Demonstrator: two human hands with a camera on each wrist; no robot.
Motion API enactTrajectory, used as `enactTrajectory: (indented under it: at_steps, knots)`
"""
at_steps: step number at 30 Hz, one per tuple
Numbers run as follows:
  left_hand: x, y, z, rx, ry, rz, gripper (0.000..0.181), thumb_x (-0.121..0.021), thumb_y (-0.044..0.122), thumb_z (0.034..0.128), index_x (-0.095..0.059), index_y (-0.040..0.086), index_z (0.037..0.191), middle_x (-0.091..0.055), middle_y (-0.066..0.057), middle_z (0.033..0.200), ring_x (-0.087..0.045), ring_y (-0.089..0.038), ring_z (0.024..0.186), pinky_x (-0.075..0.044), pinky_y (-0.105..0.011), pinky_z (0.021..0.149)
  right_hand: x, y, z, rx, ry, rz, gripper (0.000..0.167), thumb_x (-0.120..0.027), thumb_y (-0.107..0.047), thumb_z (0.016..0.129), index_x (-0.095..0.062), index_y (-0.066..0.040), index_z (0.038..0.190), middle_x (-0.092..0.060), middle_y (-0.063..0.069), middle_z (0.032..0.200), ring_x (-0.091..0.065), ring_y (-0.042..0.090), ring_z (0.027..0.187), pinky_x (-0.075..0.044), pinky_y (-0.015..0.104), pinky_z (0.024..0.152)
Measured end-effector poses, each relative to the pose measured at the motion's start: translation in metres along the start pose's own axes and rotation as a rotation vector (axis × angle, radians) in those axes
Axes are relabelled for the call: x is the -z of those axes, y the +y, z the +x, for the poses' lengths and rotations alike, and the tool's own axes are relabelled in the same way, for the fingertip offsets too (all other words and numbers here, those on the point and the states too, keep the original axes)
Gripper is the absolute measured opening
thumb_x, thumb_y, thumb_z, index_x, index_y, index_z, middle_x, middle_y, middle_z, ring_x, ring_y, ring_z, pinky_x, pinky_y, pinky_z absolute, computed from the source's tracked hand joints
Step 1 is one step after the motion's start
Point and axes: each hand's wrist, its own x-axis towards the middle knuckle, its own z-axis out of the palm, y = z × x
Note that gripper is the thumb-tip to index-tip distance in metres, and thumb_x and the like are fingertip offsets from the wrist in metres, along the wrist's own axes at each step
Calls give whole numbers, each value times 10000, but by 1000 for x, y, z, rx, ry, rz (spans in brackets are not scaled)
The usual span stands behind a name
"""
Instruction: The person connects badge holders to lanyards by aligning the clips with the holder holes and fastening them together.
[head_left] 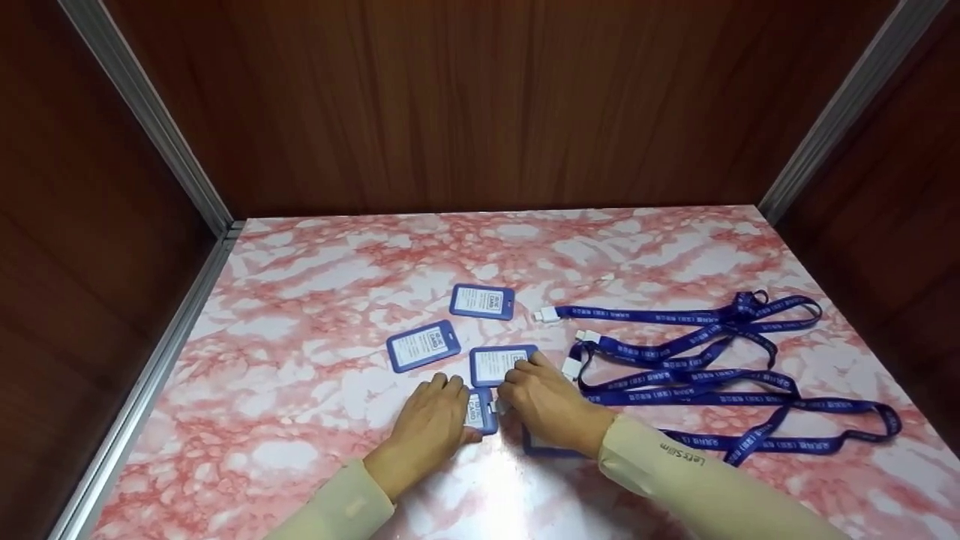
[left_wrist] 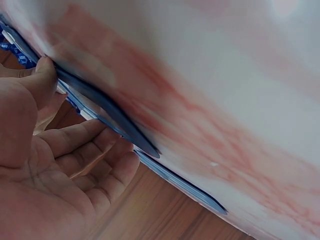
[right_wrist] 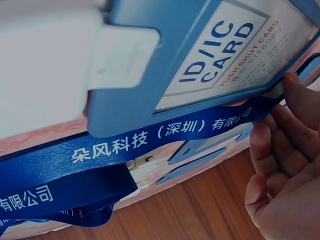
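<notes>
My left hand [head_left: 431,420] grips a blue ID card holder [head_left: 487,421] by its edges, low over the table. In the left wrist view the thumb is at one edge of that card holder [left_wrist: 102,102], with the fingers at the other side. Close beside it, my right hand [head_left: 551,397] pinches the end of a blue lanyard [right_wrist: 185,125]; a small white clip [head_left: 499,406] shows at its fingertips, by the holder's slot. Whether the clip is through the slot is hidden. Another card holder [right_wrist: 150,65] with a white clip [right_wrist: 125,57] over its end lies under my right wrist.
Two card holders [head_left: 482,301] [head_left: 424,346] lie on the pink marbled table [head_left: 337,262], and a third card holder [head_left: 495,366] lies just beyond my hands. Several blue lanyards [head_left: 697,345] with white clips spread over the right side. Brown wood panels [head_left: 480,105] enclose the table.
</notes>
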Motion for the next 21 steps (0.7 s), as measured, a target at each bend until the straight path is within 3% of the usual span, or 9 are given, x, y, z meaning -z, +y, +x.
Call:
enactTrajectory:
  at_steps: [7,14,21]
  knots:
    - [-2,1,0,-4,11,31,580,-846,520,751,-671,31,1010,-533,-27,890,-517,-217,830,-480,-345,721,-1,-1,0,-2,-9,-44,198,-777,-105,671,-668,-171,823,-634,-48,799,-553,189,768,-399,355,756]
    - [-3,2,0,6,-11,12,579,-843,511,756,-665,30,1025,-526,-29,900,-517,-213,833,-493,-347,724,-4,0,-1,-8,-11,9,190,-775,-129,693,-658,-166,838,-633,-49,814,-553,184,777,-396,352,766]
    - [-3,3,1,0,7,3,581,-857,492,754,-669,24,1043,-542,-35,920,-541,-218,854,-516,-355,736,-4,-1,0,-3,-2,12,203,-783,-133,686,-659,-167,842,-627,-53,816,-550,178,778,-398,348,775]
